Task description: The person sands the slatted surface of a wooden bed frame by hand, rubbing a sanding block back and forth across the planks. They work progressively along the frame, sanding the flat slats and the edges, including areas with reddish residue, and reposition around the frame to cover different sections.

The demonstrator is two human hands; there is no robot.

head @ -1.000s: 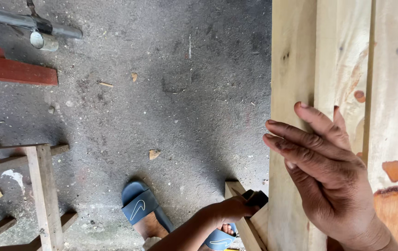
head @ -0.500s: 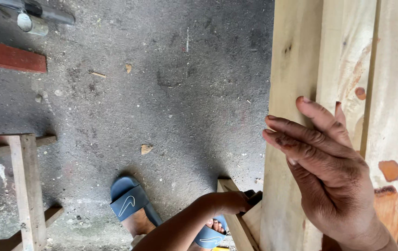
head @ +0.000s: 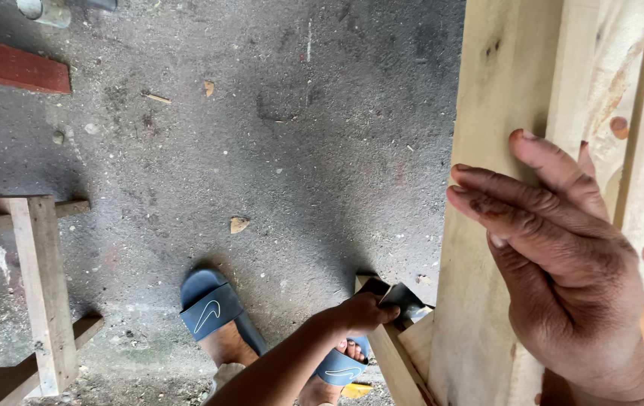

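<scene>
A tall pale wooden board (head: 487, 188) is seen filling the right side of the frame, with further pale boards (head: 638, 98) beside it at the far right, marked by reddish knots. The right hand (head: 555, 256) is laid flat against the board at right centre, fingers (head: 502, 199) stretched out and held together, the palm open and nothing gripped. At the lower centre, the left hand (head: 363, 312) is reached down on an extended arm and is closed around a small dark block-like object (head: 397, 297) just beside the foot of the board; what the object is cannot be told.

Below it, short wooden pieces (head: 397, 361) are seen leaning at the board's base. Two feet in blue slide sandals (head: 213, 308) are placed on the grey concrete floor (head: 262, 150) at the bottom centre. A wooden frame (head: 40, 293) of pale slats is seen at the lower left, and a red-brown plank (head: 10, 68) lies at the upper left. Small wood chips (head: 239, 224) are scattered over the floor. No packages, labels or containers can be made out.
</scene>
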